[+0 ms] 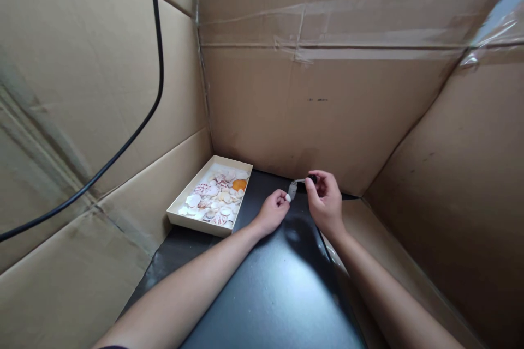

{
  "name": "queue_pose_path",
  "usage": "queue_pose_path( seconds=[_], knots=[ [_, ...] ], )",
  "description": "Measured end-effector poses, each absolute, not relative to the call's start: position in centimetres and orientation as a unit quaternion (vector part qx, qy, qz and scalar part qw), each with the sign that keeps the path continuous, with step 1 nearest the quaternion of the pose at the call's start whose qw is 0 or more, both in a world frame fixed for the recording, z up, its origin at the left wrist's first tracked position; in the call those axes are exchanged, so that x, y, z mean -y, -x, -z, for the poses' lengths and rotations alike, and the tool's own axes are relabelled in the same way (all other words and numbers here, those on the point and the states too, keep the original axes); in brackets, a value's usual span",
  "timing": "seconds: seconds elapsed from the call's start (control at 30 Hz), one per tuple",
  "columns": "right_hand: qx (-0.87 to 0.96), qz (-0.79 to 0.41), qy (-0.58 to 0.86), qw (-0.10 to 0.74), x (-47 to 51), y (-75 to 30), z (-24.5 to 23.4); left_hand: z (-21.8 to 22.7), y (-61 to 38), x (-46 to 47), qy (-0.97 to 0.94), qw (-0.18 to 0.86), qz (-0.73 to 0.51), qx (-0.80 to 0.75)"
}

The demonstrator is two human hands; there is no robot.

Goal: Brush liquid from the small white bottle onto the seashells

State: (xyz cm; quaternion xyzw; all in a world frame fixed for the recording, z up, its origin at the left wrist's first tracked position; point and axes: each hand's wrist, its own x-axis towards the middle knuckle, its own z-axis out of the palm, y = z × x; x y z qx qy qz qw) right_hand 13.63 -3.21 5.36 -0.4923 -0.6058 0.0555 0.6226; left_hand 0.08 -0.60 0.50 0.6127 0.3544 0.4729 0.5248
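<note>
My left hand is closed in a pinch on a small white shell. Just beyond it on the dark tabletop stands a small greyish bottle, its label too small to read. My right hand grips the black cap of a brush applicator. From that cap a thin pale stem reaches left to the bottle's mouth; whether its tip touches the bottle or the shell is unclear. To the left of my hands lies a shallow cream tray with several shells in it, mostly white, some striped reddish, and an orange one.
Cardboard walls close in the black table at the back and both sides. A black cable hangs down on the left. Clear tape crosses the back wall. Cardboard lies beyond the table's right edge.
</note>
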Motion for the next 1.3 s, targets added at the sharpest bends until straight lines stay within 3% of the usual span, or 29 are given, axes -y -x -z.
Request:
queue_pose_path(
  seconds=[0.2,0.77,1.3],
  knots=[
    [0.599,-0.158,0.533,0.576,5.3,-14.4,-2.3,-0.6,-0.1,0.8,-0.619,0.527,-0.471,-0.343],
    [0.586,-0.179,0.514,0.600,5.6,-14.8,-1.3,-0.9,0.0,0.8,-0.647,0.508,-0.453,-0.343],
    [0.619,-0.141,0.528,0.564,6.1,-14.5,-1.7,-1.2,0.1,1.0,-0.647,0.511,-0.444,-0.351]
  ],
)
